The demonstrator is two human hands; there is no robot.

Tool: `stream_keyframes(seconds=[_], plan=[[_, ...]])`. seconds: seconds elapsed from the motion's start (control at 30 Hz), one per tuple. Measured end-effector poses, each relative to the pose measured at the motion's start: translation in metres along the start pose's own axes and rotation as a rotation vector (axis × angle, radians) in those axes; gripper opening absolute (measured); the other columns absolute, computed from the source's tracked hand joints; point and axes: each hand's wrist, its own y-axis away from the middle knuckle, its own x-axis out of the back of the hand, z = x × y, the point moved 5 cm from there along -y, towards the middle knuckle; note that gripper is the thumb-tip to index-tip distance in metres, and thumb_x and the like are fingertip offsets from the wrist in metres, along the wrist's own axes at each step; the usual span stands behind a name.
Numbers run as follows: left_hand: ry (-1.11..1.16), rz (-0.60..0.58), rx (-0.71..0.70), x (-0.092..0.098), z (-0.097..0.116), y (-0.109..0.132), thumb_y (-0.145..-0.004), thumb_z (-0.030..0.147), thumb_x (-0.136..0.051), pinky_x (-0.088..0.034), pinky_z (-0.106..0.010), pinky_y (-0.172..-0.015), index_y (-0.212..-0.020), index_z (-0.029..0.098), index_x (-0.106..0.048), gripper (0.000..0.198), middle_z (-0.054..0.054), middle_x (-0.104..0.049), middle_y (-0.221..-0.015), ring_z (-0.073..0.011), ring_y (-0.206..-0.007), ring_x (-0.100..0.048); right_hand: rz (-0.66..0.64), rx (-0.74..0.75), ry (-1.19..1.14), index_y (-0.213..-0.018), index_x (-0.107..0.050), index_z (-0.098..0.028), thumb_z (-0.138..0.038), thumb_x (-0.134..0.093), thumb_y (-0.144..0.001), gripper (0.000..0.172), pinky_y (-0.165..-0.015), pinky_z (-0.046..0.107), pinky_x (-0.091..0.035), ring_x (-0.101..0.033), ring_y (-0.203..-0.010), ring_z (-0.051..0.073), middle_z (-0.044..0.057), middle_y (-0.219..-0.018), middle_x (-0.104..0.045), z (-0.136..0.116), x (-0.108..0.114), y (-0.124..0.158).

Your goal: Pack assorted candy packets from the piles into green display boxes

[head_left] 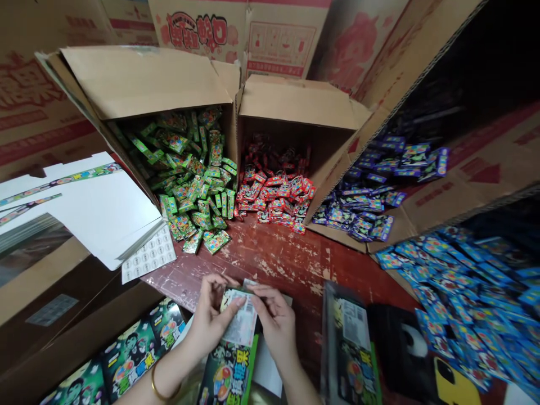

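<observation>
A green and black printed candy box (230, 368) with Chinese lettering is tilted up in front of me, a white printed label (239, 332) across its upper part. My left hand (215, 312) is closed on the box's upper left edge, its thumb lying on the label. Opposite it, my right hand (275, 315) pinches at the upper right edge, fingertips near a small pale flap at the top. Exactly what the right fingertips grip is partly hidden. A pale sheet or card (270, 365) shows beneath the box and right wrist.
Open cartons spill small green packets (194, 185), red packets (278, 197) and purple packets (363, 208); blue packets (464, 292) pile at right. A clear tray (331, 343) holds another labelled box. White cards (97, 208), a sticker sheet (149, 253), printed boxes (129, 360) and a yellow phone-like object (453, 382) lie around.
</observation>
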Motion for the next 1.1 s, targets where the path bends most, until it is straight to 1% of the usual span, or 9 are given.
stream_keyframes(seconds=[0.1, 0.2, 0.3, 0.43, 0.53, 0.63, 0.77, 0.93, 1.1], plan=[[-0.061, -0.076, 0.018, -0.001, 0.005, -0.002, -0.079, 0.027, -0.069, -0.044, -0.031, -0.085, -0.096, 0.021, -0.057, 0.022, -0.004, -0.058, -0.096, -0.0197, -0.095, -0.058, -0.016, -0.016, -0.032, -0.073, -0.063, -0.022, -0.03, -0.076, -0.074, 0.015, -0.079, 0.031, -0.052, -0.066, -0.085, 0.019, 0.004, -0.085, -0.071, -0.008, 0.003, -0.002], [-0.082, -0.129, 0.065, -0.001, 0.009, -0.006, -0.078, 0.031, -0.07, -0.044, -0.028, -0.076, -0.082, 0.018, -0.062, 0.016, -0.004, -0.059, -0.087, -0.018, -0.084, -0.058, -0.07, -0.172, -0.067, -0.074, -0.068, -0.021, -0.031, -0.079, -0.07, 0.015, -0.074, 0.029, -0.051, -0.066, -0.078, 0.018, 0.004, -0.08, -0.072, -0.011, 0.003, -0.006], [-0.028, -0.085, 0.212, 0.001, 0.006, -0.009, -0.082, 0.038, -0.065, -0.042, -0.024, -0.063, -0.084, 0.017, -0.062, 0.021, -0.002, -0.061, -0.077, -0.0144, -0.069, -0.056, -0.102, -0.357, -0.113, -0.077, -0.073, -0.02, -0.034, -0.083, -0.065, 0.021, -0.068, 0.028, -0.05, -0.065, -0.07, 0.017, 0.004, -0.077, -0.073, -0.006, 0.005, -0.011], [-0.041, -0.049, 0.307, -0.003, 0.003, -0.008, -0.08, 0.045, -0.065, -0.039, -0.022, -0.053, -0.081, 0.015, -0.063, 0.029, 0.0, -0.06, -0.065, -0.0124, -0.057, -0.052, -0.106, -0.419, -0.1, -0.077, -0.075, -0.018, -0.038, -0.081, -0.065, 0.024, -0.07, 0.029, -0.048, -0.064, -0.07, 0.018, 0.005, -0.077, -0.074, 0.003, 0.012, -0.012], [-0.084, -0.061, 0.229, -0.008, 0.003, -0.002, -0.084, 0.042, -0.061, -0.043, -0.023, -0.06, -0.074, 0.016, -0.063, 0.027, -0.002, -0.062, -0.072, -0.0152, -0.066, -0.057, -0.121, -0.362, -0.049, -0.078, -0.075, -0.018, -0.038, -0.077, -0.071, 0.021, -0.073, 0.031, -0.049, -0.065, -0.075, 0.02, 0.007, -0.08, -0.074, 0.002, 0.016, -0.006], [-0.041, -0.079, 0.157, -0.012, -0.001, 0.004, -0.084, 0.035, -0.063, -0.046, -0.028, -0.079, -0.086, 0.019, -0.062, 0.016, -0.005, -0.066, -0.091, -0.0205, -0.089, -0.061, -0.144, -0.214, 0.032, -0.08, -0.074, -0.021, -0.034, -0.072, -0.077, 0.014, -0.08, 0.033, -0.05, -0.066, -0.085, 0.021, 0.007, -0.087, -0.073, -0.006, 0.02, 0.0], [0.01, -0.081, 0.224, -0.009, -0.018, 0.005, -0.08, 0.036, -0.067, -0.046, -0.03, -0.081, -0.091, 0.02, -0.057, 0.022, -0.005, -0.066, -0.095, -0.022, -0.094, -0.06, -0.206, -0.096, 0.157, -0.089, -0.073, -0.023, -0.034, -0.069, -0.079, 0.015, -0.085, 0.036, -0.05, -0.064, -0.094, 0.023, 0.007, -0.096, -0.071, 0.0, 0.029, -0.007], [0.111, -0.067, 0.43, -0.002, -0.058, 0.002, -0.078, 0.046, -0.066, -0.046, -0.026, -0.064, -0.093, 0.02, -0.051, 0.033, 0.001, -0.062, -0.079, -0.0159, -0.07, -0.058, -0.095, -0.067, 0.48, -0.09, -0.071, -0.02, -0.031, -0.063, -0.078, 0.018, -0.072, 0.033, -0.05, -0.061, -0.076, 0.019, 0.007, -0.089, -0.064, 0.034, 0.046, -0.046], [0.12, -0.06, 0.47, -0.006, -0.074, 0.002, -0.073, 0.052, -0.068, -0.043, -0.025, -0.056, -0.091, 0.021, -0.049, 0.04, 0.004, -0.059, -0.071, -0.0137, -0.059, -0.054, -0.225, -0.097, 0.522, -0.06, -0.067, -0.019, -0.019, -0.072, -0.064, 0.005, -0.062, 0.027, -0.046, -0.054, -0.062, 0.015, 0.001, -0.068, -0.057, 0.054, 0.04, -0.071]])
